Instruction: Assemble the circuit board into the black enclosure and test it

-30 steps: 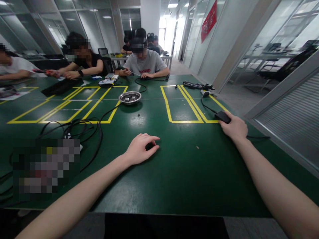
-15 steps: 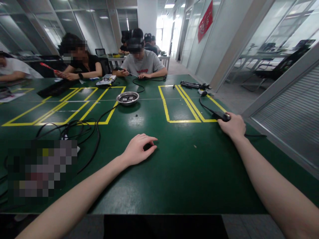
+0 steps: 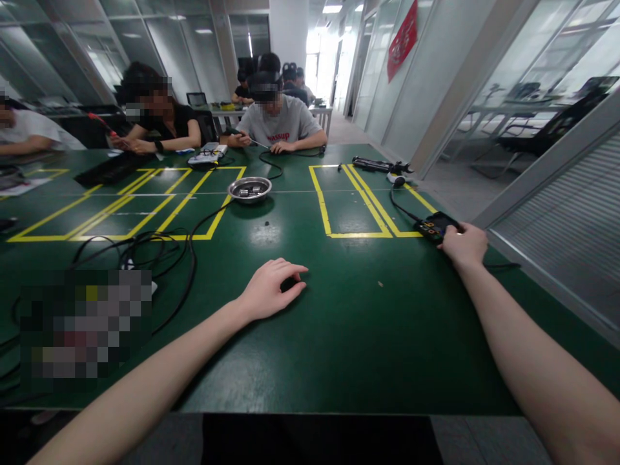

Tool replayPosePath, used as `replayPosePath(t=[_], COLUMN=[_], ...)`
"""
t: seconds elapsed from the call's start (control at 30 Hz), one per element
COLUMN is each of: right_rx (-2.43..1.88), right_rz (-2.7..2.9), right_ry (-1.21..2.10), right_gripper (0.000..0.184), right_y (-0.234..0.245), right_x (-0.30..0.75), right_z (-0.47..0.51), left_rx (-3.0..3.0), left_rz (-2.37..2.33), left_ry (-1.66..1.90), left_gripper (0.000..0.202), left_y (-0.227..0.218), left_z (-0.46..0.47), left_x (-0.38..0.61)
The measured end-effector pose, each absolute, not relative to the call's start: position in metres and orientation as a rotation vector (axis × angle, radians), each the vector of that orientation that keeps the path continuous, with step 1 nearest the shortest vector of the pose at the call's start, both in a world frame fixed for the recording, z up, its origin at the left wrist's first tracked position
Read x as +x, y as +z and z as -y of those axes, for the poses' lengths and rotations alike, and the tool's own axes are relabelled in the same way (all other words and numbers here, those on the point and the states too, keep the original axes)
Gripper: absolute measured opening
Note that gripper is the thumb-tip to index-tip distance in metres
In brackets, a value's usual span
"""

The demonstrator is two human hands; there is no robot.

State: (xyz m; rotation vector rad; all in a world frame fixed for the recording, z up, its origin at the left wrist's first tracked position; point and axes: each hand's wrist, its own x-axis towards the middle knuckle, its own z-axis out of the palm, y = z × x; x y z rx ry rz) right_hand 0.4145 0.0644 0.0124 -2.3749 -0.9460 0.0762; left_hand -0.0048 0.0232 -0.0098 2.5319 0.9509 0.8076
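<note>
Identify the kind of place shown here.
Probably an office used as a shared workroom: glass partitions line the sides, yellow tape marks a green worktable, and people sit at its far side.

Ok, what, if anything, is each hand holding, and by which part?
The right hand holds a small black rectangular device with coloured markings by its right end in the view; the left hand shows nothing held.

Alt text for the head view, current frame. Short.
A person's right hand holds a small black device at the right side of a green table; their left hand, half-curled, is nearer the middle. Farther back are a metal bowl with small metal parts, yellow outlines and a person in a gray shirt.
</note>
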Motion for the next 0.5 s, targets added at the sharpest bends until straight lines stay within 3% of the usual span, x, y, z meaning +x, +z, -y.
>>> replayPosePath(t=[0.13, 0.33, 0.5], right_rx=[-2.403, -2.320, -2.279], right_rz=[0.917, 0.931, 0.947], right_ry=[0.156, 0.053, 0.012], right_gripper=[0.031, 0.046, 0.039], right_y=[0.018, 0.009, -0.002], right_x=[0.415, 0.417, 0.421], right_z=[-0.064, -0.068, -0.074], left_rx=[2.557, 2.562, 2.568], left_rz=[-0.925, -0.918, -0.907], left_ry=[0.807, 0.800, 0.800], left_gripper=[0.023, 0.023, 0.022], left_y=[-0.010, -0.009, -0.010], left_z=[-0.024, -0.024, -0.024], left_x=[-0.005, -0.004, -0.005])
